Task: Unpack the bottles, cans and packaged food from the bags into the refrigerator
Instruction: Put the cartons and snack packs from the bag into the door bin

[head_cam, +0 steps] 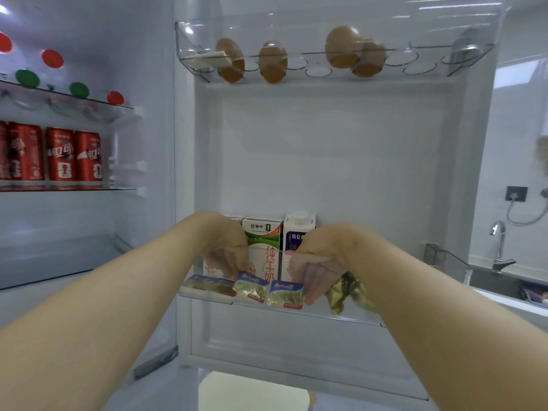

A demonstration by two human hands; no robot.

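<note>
Both hands reach into the clear door shelf of the open refrigerator. My left hand dips behind the shelf's front wall and pinches the top of a small foil packet. My right hand curls its fingers round a second foil packet. A crumpled gold foil bundle lies under its palm. Another packet lies flat at the shelf's left end. Behind the hands stand a green-and-white milk carton and a white carton with a blue label.
An egg tray at the top of the door holds several brown eggs. Inside the fridge at left, red cola cans line a glass shelf, with capped bottles on the shelf above. A sink with a tap is at right.
</note>
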